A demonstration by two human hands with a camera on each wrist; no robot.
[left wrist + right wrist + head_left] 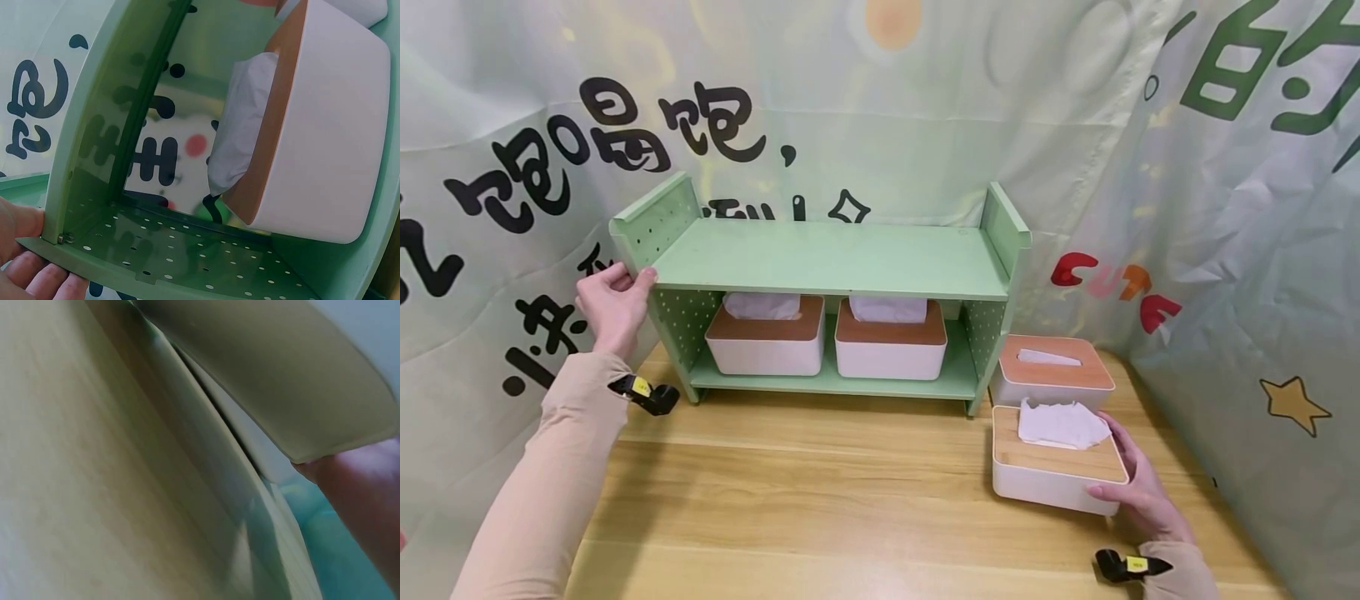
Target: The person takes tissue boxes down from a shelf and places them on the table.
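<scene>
My left hand [613, 308] grips the left side panel of a green two-tier shelf [835, 254], thumb and fingers on opposite sides of its edge in the left wrist view. At the lower right, my right hand [1142, 492] holds a white tissue box [1052, 490] by its right end. This box has a wood-coloured lid with tissue standing out of the slot. Its underside [269, 369] shows above the tabletop in the right wrist view, so it is raised. On the lower tier sit two similar boxes, a left one [767, 357] and a right one [891, 362].
Another tissue box [1052, 372] stands on the wooden table [820, 492] beside the shelf's right side, just behind the held box. Printed cloth [910, 150] hangs behind the table and along its left and right sides.
</scene>
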